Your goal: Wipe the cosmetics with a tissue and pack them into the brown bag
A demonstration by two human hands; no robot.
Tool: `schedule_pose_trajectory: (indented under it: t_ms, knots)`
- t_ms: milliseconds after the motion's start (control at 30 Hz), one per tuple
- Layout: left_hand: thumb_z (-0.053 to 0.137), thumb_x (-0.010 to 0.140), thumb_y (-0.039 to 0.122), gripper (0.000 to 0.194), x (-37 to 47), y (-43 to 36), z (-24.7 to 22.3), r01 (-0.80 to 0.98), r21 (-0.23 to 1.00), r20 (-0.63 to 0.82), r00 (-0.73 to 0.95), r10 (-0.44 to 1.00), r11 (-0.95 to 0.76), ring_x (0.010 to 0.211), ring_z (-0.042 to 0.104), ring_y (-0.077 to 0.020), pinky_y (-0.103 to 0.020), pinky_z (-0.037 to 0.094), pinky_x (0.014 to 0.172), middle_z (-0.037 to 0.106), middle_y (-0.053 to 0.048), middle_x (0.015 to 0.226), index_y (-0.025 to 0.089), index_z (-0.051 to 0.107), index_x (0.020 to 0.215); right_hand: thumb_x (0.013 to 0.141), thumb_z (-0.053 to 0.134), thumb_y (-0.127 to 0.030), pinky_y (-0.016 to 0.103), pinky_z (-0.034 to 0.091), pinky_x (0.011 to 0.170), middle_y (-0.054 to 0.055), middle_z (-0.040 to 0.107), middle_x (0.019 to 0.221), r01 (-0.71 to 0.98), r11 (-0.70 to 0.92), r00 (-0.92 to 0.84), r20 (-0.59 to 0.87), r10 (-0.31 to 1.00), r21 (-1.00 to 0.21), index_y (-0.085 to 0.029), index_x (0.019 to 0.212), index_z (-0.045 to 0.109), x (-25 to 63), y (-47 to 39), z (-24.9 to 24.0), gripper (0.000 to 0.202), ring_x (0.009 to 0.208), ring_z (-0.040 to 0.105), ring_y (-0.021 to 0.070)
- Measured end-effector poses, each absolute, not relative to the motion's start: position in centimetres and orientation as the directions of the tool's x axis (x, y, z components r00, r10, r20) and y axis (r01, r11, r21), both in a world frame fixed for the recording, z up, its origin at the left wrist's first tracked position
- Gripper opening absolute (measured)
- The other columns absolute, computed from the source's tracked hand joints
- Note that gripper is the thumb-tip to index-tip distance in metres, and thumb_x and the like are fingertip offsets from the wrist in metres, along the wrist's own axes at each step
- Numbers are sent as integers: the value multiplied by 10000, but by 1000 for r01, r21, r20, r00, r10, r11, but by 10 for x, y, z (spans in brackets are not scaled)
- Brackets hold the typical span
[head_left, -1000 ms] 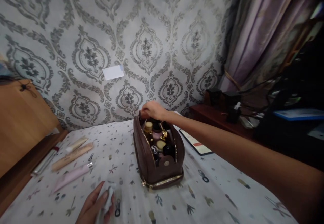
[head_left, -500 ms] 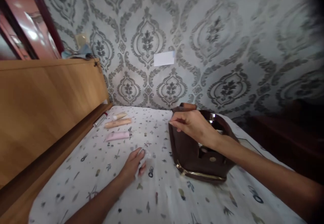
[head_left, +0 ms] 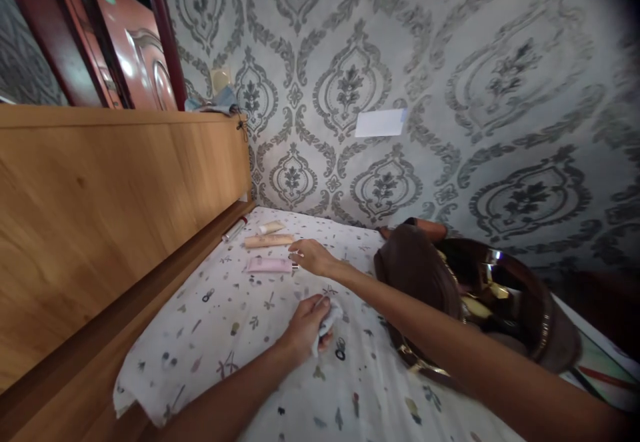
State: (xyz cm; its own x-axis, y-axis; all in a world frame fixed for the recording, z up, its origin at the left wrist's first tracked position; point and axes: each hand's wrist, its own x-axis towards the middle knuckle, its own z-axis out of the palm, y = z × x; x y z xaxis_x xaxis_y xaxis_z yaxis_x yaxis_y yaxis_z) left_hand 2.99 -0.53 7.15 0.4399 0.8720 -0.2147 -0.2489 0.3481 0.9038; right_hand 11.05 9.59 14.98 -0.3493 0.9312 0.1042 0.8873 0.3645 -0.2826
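My left hand (head_left: 307, 329) is closed around a crumpled white cloth or tissue (head_left: 327, 324), low over the patterned sheet. Farther forward, my right hand (head_left: 313, 257) reaches across to the cap end of a pink tube (head_left: 270, 265); its fingers are bent, and whether they grip the tube is unclear. Behind the pink tube lie a peach tube (head_left: 269, 241) and a small cream tube (head_left: 271, 227). A silver tube with a red end (head_left: 235, 229) rests at the sheet's left edge. The brown handbag (head_left: 417, 275) stands open on the right, partly behind my right forearm.
A wooden board (head_left: 125, 175) borders the sheet (head_left: 290, 295) on the left, with a bluish cloth (head_left: 213, 103) on top. Patterned wallpaper with a white paper (head_left: 381, 123) rises behind. Flat papers (head_left: 600, 362) lie at the far right beside the bag.
My right hand has left the handbag and moved left to the pink tube. The view has turned left, and the bag now appears farther right. My left hand still holds the white cloth or tissue.
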Motion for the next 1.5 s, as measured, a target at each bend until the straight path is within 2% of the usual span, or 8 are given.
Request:
schedule_pose_trajectory:
  t_ms: [100, 300, 467, 667, 1000, 1133, 1300, 1500]
  knots:
    - [693, 459, 805, 679, 29, -5, 71, -269, 902, -195, 446, 874, 338, 317, 347, -59, -191, 171, 290, 442, 94, 431, 220, 464, 716, 878, 529, -166, 315, 424, 955, 121, 622, 1265, 906, 342, -327, 97, 940, -251, -153, 1228, 613, 95, 127, 129, 360, 1185, 557, 258]
    - [695, 493, 790, 659, 28, -3, 70, -302, 906, -128, 472, 872, 297, 324, 340, -53, -211, 182, 299, 423, 95, 458, 201, 490, 706, 887, 500, -77, 366, 433, 995, 133, 573, 1311, 913, 352, -341, 85, 936, -205, -151, 1284, 555, 76, 177, 107, 407, 1202, 541, 257]
    - [682, 522, 791, 648, 29, -1, 69, -274, 914, -132, 495, 859, 298, 325, 333, -48, -209, 194, 320, 417, 100, 460, 206, 474, 711, 938, 575, -284, 447, 500, 921, 99, 579, 1256, 913, 363, -363, 36, 931, -184, -163, 1234, 565, 72, 209, 93, 320, 1089, 590, 233]
    - [683, 521, 793, 649, 31, 2, 65, -275, 907, -146, 507, 850, 320, 328, 328, -53, -210, 203, 323, 402, 100, 446, 211, 468, 714, 930, 583, -327, 508, 444, 982, 109, 525, 1313, 935, 341, -335, 74, 939, -96, -173, 1256, 547, 68, 217, 85, 362, 1186, 518, 273]
    - [697, 474, 801, 675, 28, 3, 67, -277, 904, -147, 511, 847, 325, 353, 343, -56, -209, 232, 327, 423, 88, 465, 202, 486, 705, 921, 577, -371, 398, 494, 853, 88, 631, 1087, 923, 357, -360, 6, 933, -146, -151, 1213, 552, 83, 210, 86, 367, 970, 614, 218]
    - [700, 476, 796, 669, 26, 2, 67, -270, 907, -149, 513, 845, 323, 345, 355, -58, -211, 229, 325, 431, 85, 457, 196, 503, 697, 868, 619, -288, 330, 445, 890, 124, 634, 1146, 908, 362, -358, 58, 932, -213, -163, 1265, 539, 91, 196, 86, 423, 1076, 586, 256]
    - [700, 510, 774, 638, 24, 3, 66, -262, 908, -162, 500, 851, 327, 355, 381, -66, -209, 231, 334, 443, 82, 470, 198, 516, 715, 1001, 365, -280, 337, 372, 1004, 155, 602, 1210, 858, 425, -377, 210, 902, -287, -124, 1242, 578, 94, 159, 85, 357, 1179, 524, 242]
    - [721, 588, 686, 548, 17, 8, 69, -248, 910, -191, 461, 867, 332, 380, 391, -60, -190, 237, 390, 449, 85, 479, 202, 520, 749, 855, 661, -279, 282, 411, 978, 100, 633, 1228, 764, 540, -506, 190, 841, -354, -161, 1231, 614, 107, 131, 72, 397, 1146, 565, 211]
